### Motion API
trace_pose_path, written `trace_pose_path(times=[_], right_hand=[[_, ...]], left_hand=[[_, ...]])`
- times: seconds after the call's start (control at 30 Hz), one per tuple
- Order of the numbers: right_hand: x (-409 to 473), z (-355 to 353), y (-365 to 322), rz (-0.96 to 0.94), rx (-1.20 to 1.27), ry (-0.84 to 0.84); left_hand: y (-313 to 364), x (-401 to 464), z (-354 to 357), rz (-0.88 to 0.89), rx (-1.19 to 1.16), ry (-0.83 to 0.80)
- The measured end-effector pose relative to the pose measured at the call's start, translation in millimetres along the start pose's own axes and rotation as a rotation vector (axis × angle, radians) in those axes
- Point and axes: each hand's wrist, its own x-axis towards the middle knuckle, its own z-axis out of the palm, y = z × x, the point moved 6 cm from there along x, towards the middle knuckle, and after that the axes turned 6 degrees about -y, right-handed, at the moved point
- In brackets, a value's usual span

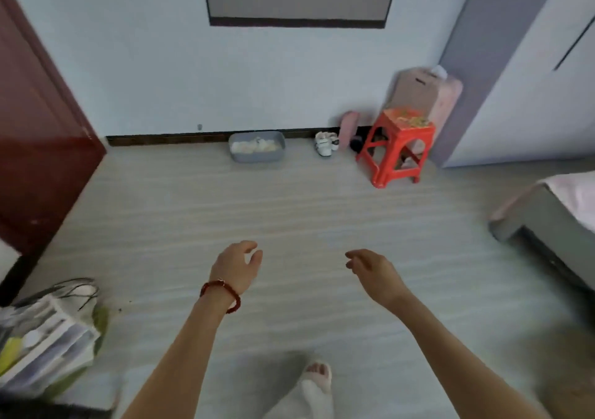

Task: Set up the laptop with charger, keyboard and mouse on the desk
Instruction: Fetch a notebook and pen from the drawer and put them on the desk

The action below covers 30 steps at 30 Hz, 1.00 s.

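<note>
at the bottom centre a foot in a pale open-toed slipper stands on the light wood-grain floor. in the lower left corner sits a clear plastic bag of white boxes. both bare forearms reach forward over the floor; the left hand, with a red bead bracelet on its wrist, and the right hand hang with fingers loosely curled, holding nothing. at the right edge is a grey bed corner. further up, a red plastic stool and a grey plastic tub stand by the white wall. a dark red door fills the left. no laptop, charger, keyboard, mouse or desk shows in view.
</note>
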Motion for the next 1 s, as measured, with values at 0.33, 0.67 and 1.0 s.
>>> trace_pose_path(times=[0.33, 0.67, 1.0], right_hand=[[119.3, -316.7, 154.2, 0.315, 0.084, 0.403], [230.0, -535.1, 343.4, 0.532, 0.277, 0.681], [449.0, -791.0, 434.2, 0.490, 0.310, 0.640]], left_hand=[[358.9, 251.9, 221.8, 0.461, 0.033, -0.325], [584.9, 399.2, 458.2, 0.618, 0.094, -0.618], [766.7, 623.9, 553.5, 0.519, 0.108, -0.527]])
